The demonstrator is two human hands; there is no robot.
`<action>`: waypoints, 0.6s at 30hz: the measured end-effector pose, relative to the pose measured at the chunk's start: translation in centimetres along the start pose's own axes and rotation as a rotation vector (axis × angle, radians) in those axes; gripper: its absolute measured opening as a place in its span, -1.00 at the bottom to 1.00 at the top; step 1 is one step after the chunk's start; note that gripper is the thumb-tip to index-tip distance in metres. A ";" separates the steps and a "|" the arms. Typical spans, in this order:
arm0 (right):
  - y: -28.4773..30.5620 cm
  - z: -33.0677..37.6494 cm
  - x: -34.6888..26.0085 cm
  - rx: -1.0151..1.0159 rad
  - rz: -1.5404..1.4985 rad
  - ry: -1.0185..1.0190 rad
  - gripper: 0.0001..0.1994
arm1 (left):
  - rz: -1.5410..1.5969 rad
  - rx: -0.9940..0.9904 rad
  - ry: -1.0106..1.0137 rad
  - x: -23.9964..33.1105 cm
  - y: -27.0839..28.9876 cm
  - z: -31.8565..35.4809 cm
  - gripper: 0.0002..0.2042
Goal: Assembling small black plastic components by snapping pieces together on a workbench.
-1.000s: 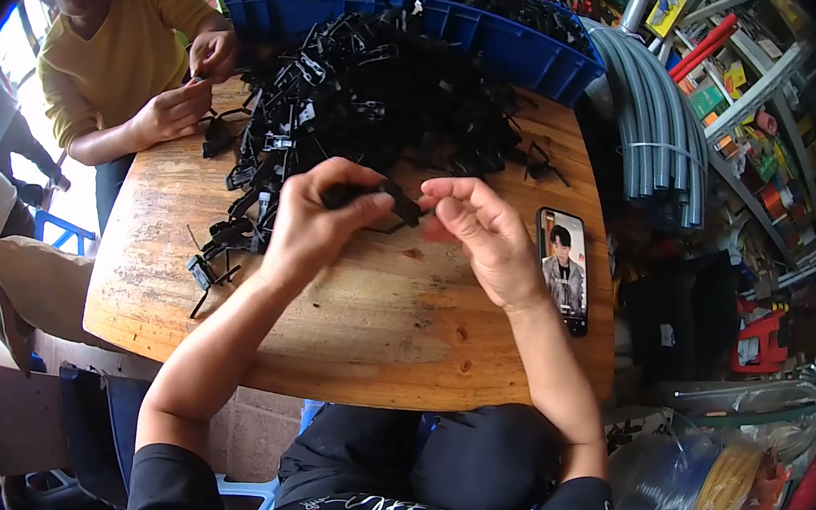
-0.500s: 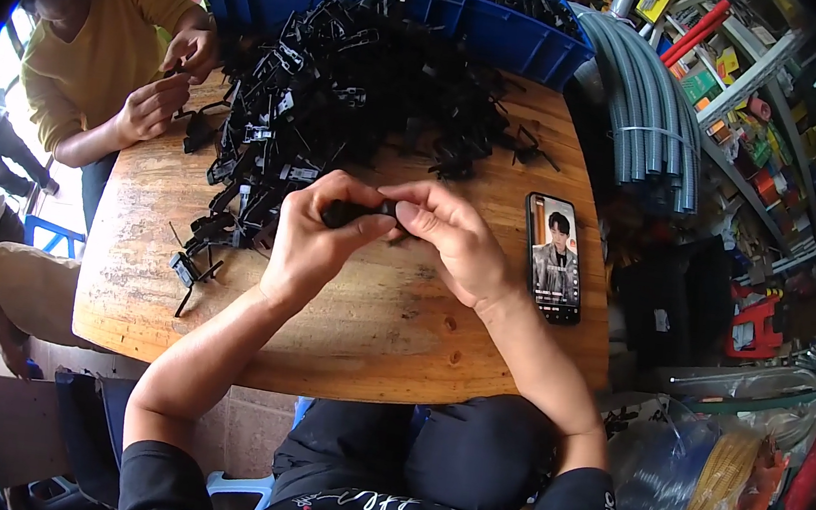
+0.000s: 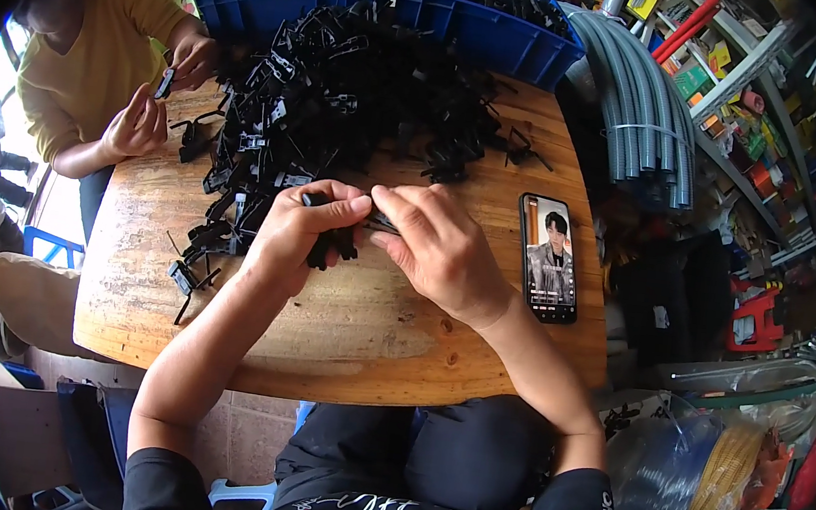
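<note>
Head view: the left hand (image 3: 295, 227) and the right hand (image 3: 444, 249) meet over the middle of a wooden table (image 3: 347, 349), between its near edge and a big heap of black clip-like parts (image 3: 355, 98). One black part (image 3: 335, 245) sits in the left hand, thumb and forefinger pinching its upper end, while the remaining fingers curl around it, partly hidden. On the right, thumb and forefinger bend toward each other at the piece's right end; whether they actually grip it, I cannot tell, as the knuckles cover the contact. The heap fills most of the table's far half and stands between the hands and two blue bins, the left bin (image 3: 290, 5) and the right bin (image 3: 483, 34), which line the far edge with more black pieces inside. A trail of parts runs from the heap toward the left edge, ending in a loose part (image 3: 184, 277); another loose part (image 3: 526, 150) lies toward the far right corner. Near the right edge, just beside the right forearm, a phone (image 3: 549, 261) lies screen up. At the far left corner a co-worker in a yellow top (image 3: 100, 39) holds a small dark piece (image 3: 165, 83). Grey hoses (image 3: 641, 110) hang past the far right corner.
</note>
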State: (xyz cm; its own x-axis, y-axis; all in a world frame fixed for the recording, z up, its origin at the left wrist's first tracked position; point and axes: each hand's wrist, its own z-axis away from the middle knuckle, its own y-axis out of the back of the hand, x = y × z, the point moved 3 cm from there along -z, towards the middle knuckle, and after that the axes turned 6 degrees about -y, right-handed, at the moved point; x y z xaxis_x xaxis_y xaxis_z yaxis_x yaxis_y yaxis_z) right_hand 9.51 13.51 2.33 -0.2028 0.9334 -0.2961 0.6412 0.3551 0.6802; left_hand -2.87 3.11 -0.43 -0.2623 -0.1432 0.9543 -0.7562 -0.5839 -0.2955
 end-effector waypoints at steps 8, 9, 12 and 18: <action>-1.4 0.5 -0.2 -0.045 0.184 -0.068 -0.63 | -0.149 0.077 -0.058 -0.1 -1.2 1.3 -0.85; -1.8 0.7 0.0 -0.037 0.157 -0.084 -0.65 | -0.182 0.084 -0.079 -0.1 -1.2 1.3 -0.85; -2.1 0.8 0.0 -0.012 0.097 -0.125 -0.72 | -0.246 0.102 -0.126 0.5 -1.5 1.5 -0.84; -4.2 1.4 2.5 -0.163 -1.067 -0.899 -0.75 | -0.641 0.054 -0.605 2.1 -1.7 1.3 -0.74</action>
State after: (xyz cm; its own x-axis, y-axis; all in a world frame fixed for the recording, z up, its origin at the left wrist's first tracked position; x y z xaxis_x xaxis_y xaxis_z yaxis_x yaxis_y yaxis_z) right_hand 7.37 14.28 -2.25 0.0452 -0.1153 -0.9923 0.3761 0.9222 -0.0900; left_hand -1.38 2.75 2.17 0.5763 -0.1652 0.8004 -0.6159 -0.7315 0.2924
